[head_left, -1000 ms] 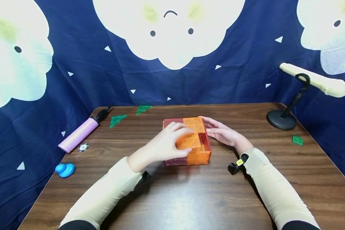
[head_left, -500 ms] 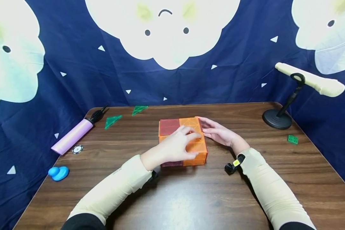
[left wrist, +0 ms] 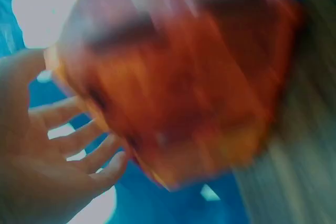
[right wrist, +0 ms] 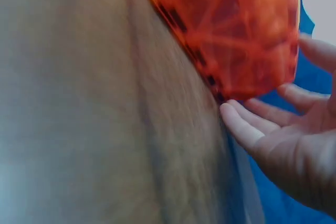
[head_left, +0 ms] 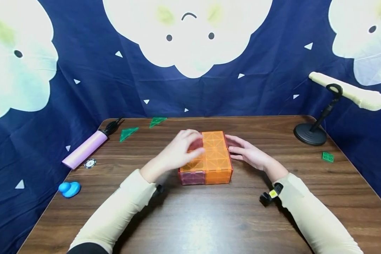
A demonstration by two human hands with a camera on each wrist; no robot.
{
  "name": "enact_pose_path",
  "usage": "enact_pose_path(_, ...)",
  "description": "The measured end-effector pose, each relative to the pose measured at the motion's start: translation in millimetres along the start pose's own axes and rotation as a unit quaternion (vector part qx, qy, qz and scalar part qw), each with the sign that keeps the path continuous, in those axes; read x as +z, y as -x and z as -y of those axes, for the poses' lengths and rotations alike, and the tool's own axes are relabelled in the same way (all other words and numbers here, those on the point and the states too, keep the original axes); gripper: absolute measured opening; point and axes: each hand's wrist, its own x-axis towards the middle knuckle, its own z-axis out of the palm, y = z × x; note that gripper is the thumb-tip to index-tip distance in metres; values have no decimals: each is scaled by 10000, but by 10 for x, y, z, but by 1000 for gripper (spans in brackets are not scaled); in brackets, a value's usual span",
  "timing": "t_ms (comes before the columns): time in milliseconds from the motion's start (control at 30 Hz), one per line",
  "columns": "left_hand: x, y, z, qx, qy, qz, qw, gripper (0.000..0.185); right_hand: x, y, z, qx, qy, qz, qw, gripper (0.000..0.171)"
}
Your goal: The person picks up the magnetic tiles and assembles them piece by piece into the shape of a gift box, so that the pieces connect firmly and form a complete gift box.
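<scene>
A low box of see-through red and orange magnetic tiles (head_left: pixel 214 155) stands mid-table, with orange tiles across its right half. My left hand (head_left: pixel 176 150) is over the box's left side, fingers bent loosely and apart; it partly hides the red and orange tiles there. In the left wrist view its fingers (left wrist: pixel 79 142) spread beside the blurred box (left wrist: pixel 184 87), holding nothing. My right hand (head_left: pixel 251 153) is at the box's right wall with fingers extended. Up close in the right wrist view, its fingertips (right wrist: pixel 233 114) are at the box's edge (right wrist: pixel 236 35), gripping nothing.
Two green triangle tiles (head_left: pixel 128 133) lie at the back left. A lilac hand pump (head_left: pixel 85 150), a poker chip (head_left: pixel 90 163) and a blue rounded object (head_left: pixel 70 189) line the left side. Rightward are a black stand (head_left: pixel 311 133) with a cream-covered bar and a green toy brick (head_left: pixel 327 157).
My left hand set an orange tile over the gap at the box's front right, let go and moved left. My right hand has shifted slightly right and nearer to me.
</scene>
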Motion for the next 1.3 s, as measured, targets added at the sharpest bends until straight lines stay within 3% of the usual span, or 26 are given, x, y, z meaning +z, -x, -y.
enact_pose_path(100, -67, 64, 272, -829, 745, -364, 9931, 45, 90, 180, 13, -10, 129, -101, 9999, 65)
enact_pose_path(167, -72, 103, 433, -1471, 1496, -407, 9769, 47, 157, 292, 11, -93, 285, -89, 9995, 67)
enact_pose_path(233, -47, 135, 565, -2016, 2586, -314, 9442, 51, 226, 384, 6, -184, 571, -93, 9982, 71)
enact_pose_path(300, -14, 160, 662, -2399, 3578, -176, 9023, 52, 300, 435, 0, -307, 893, -112, 9955, 77)
enact_pose_path(367, 27, 185, 734, -2576, 4376, -85, 8615, 52, 377, 447, 2, -383, 1185, -242, 9919, 83)
enact_pose_path(400, 42, 198, 754, -2638, 4646, -57, 8453, 51, 406, 441, 1, -392, 1269, -306, 9907, 85)
enact_pose_path(467, 56, 226, 770, -2679, 4858, -45, 8320, 50, 450, 420, 2, -433, 1402, -409, 9883, 86)
enact_pose_path(533, 63, 250, 773, -2694, 4895, -57, 8293, 49, 462, 398, 13, -439, 1517, -451, 9864, 85)
enact_pose_path(667, 52, 311, 760, -2761, 4740, -80, 8361, 46, 395, 364, 30, -452, 1493, -275, 9874, 83)
enact_pose_path(867, 4, 473, 713, -2722, 4553, 0, 8477, 45, 195, 307, 37, -251, 957, -156, 9950, 75)
enact_pose_path(967, -29, 571, 677, -2693, 4553, 38, 8486, 45, 114, 276, 44, -132, 681, -221, 9973, 69)
enact_pose_path(1167, -59, 758, 548, -2667, 4457, 151, 8544, 39, 13, 193, 37, -11, 255, -729, 9970, 58)
enact_pose_path(1300, -82, 858, 441, -2612, 4437, 433, 8561, 34, -26, 109, 31, 106, 241, -1106, 9935, 53)
